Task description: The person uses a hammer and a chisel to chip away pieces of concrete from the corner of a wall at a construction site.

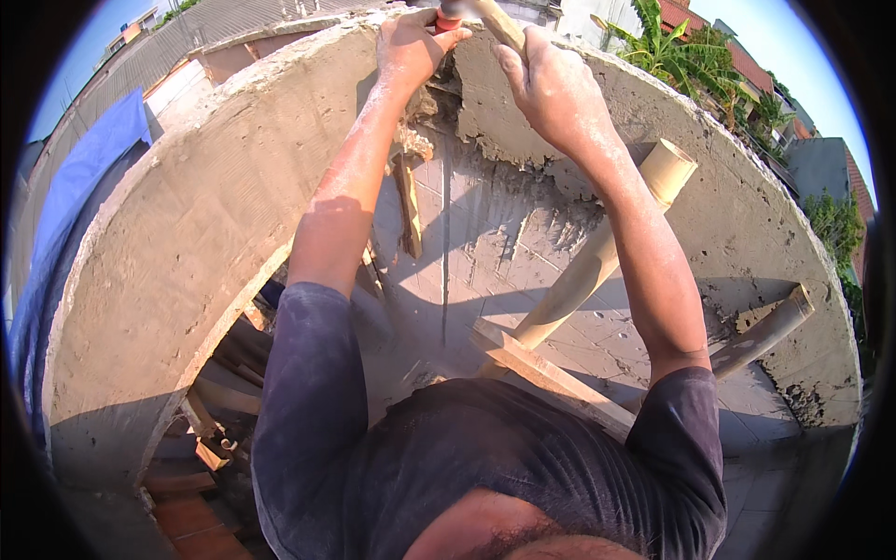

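Both my arms reach up to the top edge of a rough cement wall (187, 196). My left hand (411, 51) is closed around the red grip of a chisel (448, 21), whose blade is out of sight. To its right, my right hand (557, 93) grips the wooden handle of a hammer (501, 26). The hammer's head is blurred and partly cut off at the upper edge, close to the chisel's top. Pale dust covers both hands. Under them the wall's cement is broken away, leaving a jagged dark gap (446, 93).
Thick bamboo poles (583, 271) lean inside the curved wall, beside a squared timber (551, 373). A wood strip (409, 207) hangs below the gap. Broken wood (215, 453) lies at lower left. A blue tarp (84, 196) drapes outside; roofs and plants stand beyond.
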Available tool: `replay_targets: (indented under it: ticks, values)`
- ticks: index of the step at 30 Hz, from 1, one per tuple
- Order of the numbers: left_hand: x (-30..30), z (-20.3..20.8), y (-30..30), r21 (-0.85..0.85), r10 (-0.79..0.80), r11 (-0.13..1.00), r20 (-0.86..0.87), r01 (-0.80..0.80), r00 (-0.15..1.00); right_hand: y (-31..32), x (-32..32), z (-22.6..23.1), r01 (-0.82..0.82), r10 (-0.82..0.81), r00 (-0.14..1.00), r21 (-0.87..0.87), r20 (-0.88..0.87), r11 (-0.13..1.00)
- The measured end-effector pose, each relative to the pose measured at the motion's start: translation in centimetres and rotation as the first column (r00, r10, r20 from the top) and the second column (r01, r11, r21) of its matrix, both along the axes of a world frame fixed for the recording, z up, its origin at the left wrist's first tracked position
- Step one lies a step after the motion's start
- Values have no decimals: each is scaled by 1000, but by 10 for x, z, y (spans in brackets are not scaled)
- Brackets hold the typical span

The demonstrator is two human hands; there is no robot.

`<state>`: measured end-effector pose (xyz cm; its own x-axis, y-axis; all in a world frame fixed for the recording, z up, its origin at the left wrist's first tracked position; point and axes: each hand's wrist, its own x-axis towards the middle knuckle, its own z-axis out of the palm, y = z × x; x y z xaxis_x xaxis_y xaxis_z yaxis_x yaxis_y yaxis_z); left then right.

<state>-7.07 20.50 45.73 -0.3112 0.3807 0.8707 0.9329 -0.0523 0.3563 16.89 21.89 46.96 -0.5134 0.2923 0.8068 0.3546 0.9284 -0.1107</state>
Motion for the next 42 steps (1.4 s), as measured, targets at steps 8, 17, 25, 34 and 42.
replay_targets:
  ticks: [8,17,25,34,42]
  values:
    - [-19,16,-47,-164,-21,983,347,82,938,-54,63,-7,-288,181,945,-432,-273,854]
    - [-37,-23,-10,277,-278,934,166,225,946,-77,126,-100,-613,167,766,-628,-621,480]
    - [-46,-30,-48,108,-243,968,161,227,957,-77,163,-151,-512,-15,824,-757,-566,405]
    - [-40,-42,-6,657,-769,553,165,513,618,-58,164,-175,-522,-84,802,-763,-591,382]
    - [-40,-39,24,286,-505,856,292,430,812,-55,164,-189,-459,-61,859,-818,-508,346]
